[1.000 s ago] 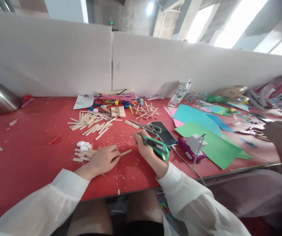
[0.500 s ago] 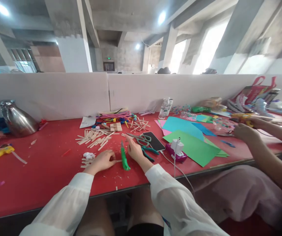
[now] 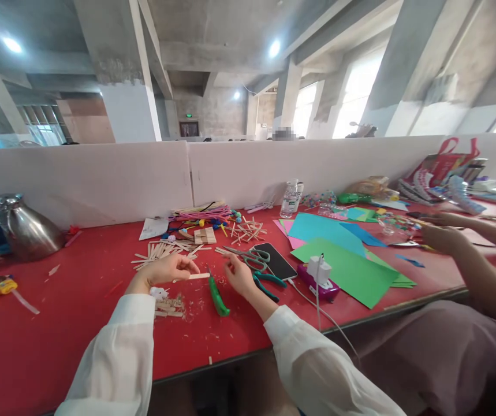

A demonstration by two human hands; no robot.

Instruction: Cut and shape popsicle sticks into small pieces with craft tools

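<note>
My left hand [image 3: 167,273] pinches a short flat wooden craft stick [image 3: 198,276] between thumb and fingertips, just above the table. The stick's free end points right, close to the tip of a green utility knife [image 3: 219,297]. That knife lies on the red table between my hands. To its right is my right hand [image 3: 239,276], fingers loosely bent and apart, with nothing visible in them. Grey-green-handled scissors [image 3: 256,260] lie just beyond it. Cut stick pieces [image 3: 170,308] and a crumpled white lump [image 3: 159,293] sit below my left wrist.
Loose craft sticks [image 3: 155,252], pipe cleaners [image 3: 200,211] and a phone [image 3: 275,261] lie beyond my hands. Teal pliers [image 3: 269,284], a purple power block [image 3: 319,284] and coloured paper [image 3: 347,271] are right. A steel jug [image 3: 29,228] stands left. Another person's hands [image 3: 440,234] work at right.
My left hand has risen and moved left, lifting the stick off the table. My right hand has drawn back from the scissors, its fingers now bent. The camera view has shifted slightly.
</note>
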